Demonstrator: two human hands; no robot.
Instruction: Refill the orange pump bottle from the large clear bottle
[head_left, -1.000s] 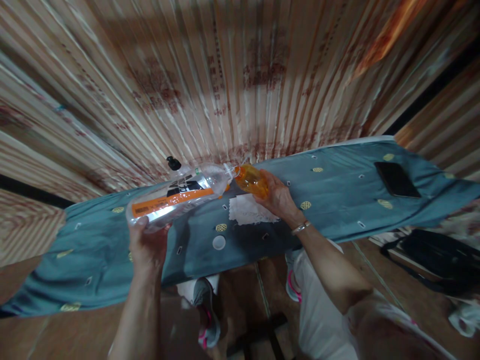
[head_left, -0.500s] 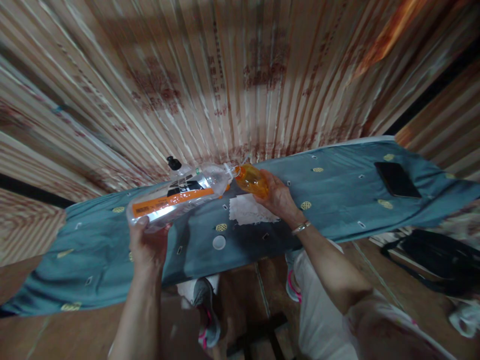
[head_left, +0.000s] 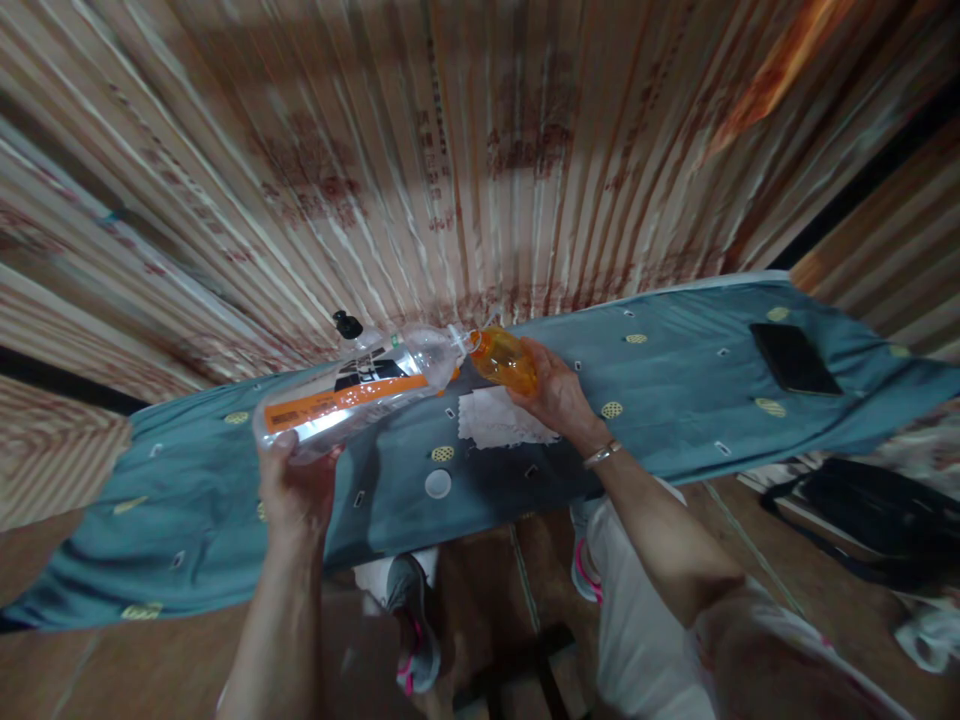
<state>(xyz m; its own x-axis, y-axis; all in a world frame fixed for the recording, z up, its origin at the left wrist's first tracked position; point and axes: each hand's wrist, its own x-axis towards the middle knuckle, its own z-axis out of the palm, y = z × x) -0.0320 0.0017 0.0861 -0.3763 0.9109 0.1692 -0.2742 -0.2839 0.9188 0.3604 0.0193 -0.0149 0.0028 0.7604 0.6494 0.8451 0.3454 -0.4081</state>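
Observation:
My left hand [head_left: 298, 490] grips the base of a large clear plastic bottle [head_left: 349, 400] with an orange and black label. This bottle is tilted nearly flat, its neck pointing right. In my right hand [head_left: 556, 395] is a small orange see-through bottle [head_left: 504, 360], its mouth turned left against the clear bottle's mouth. Whether liquid runs between them is too small to tell. Beneath the orange bottle a pale cloth [head_left: 506, 420] lies on the table. A round white cap [head_left: 438, 484] rests nearer the front edge. Behind the clear bottle shows a black pump top [head_left: 347, 325].
A teal patterned cloth covers the long narrow table [head_left: 675, 400]. On its right end lies a black phone [head_left: 795, 358]. A striped curtain [head_left: 480, 170] hangs right behind the table. A dark bag [head_left: 877, 520] sits low at the right.

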